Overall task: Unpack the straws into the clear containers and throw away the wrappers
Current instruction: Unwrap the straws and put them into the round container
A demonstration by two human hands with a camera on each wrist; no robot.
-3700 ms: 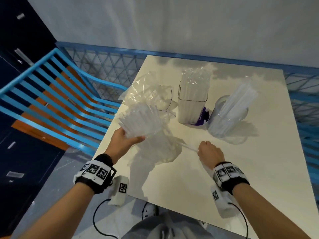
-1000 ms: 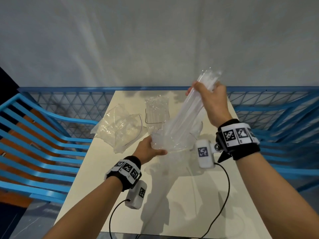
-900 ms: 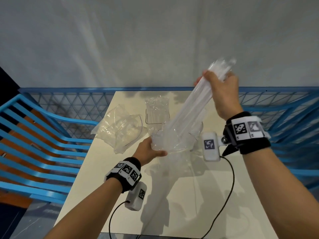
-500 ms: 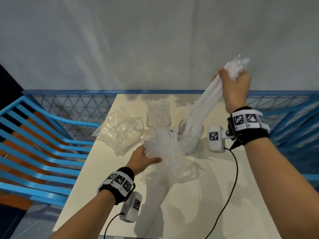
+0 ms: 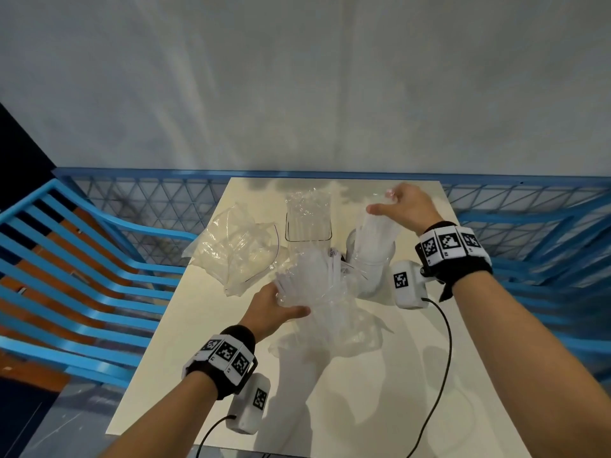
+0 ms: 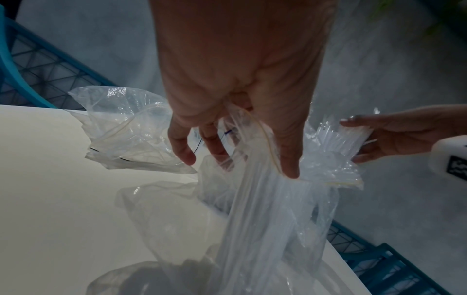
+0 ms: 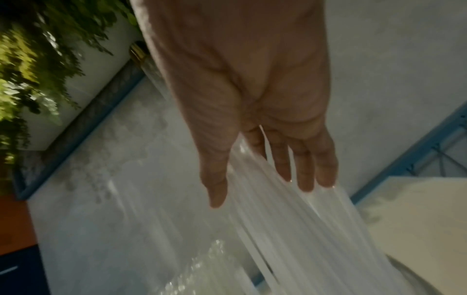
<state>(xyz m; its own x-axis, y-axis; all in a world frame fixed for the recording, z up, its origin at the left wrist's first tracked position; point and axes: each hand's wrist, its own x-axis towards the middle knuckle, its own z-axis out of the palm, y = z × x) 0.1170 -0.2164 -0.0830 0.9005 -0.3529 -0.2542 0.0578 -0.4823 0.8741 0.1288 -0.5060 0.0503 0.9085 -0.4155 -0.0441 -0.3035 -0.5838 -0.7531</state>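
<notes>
We are seating the straws [image 5: 377, 236] in the round container [image 5: 372, 269], at 1 o'clock from the bag [image 5: 317, 292]. Right hand [image 5: 405, 206] fingers are relaxed, spread over the tips; left hand [image 5: 271, 309] is gripping the bag. We are tapping the tips level while avoiding tipping the container.

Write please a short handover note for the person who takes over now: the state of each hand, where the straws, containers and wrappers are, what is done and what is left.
Left hand: grips the opened straw bag above the table; some straws are inside it.
Right hand: open, fingers resting on the straw bundle that stands in the round container.
Square container: already holds straws, at the table's far side.
Empty wrappers: piled left of the square container.
Done: one bundle dropped into the round container.
Left: empty the held bag, then throw away all wrappers.
</notes>
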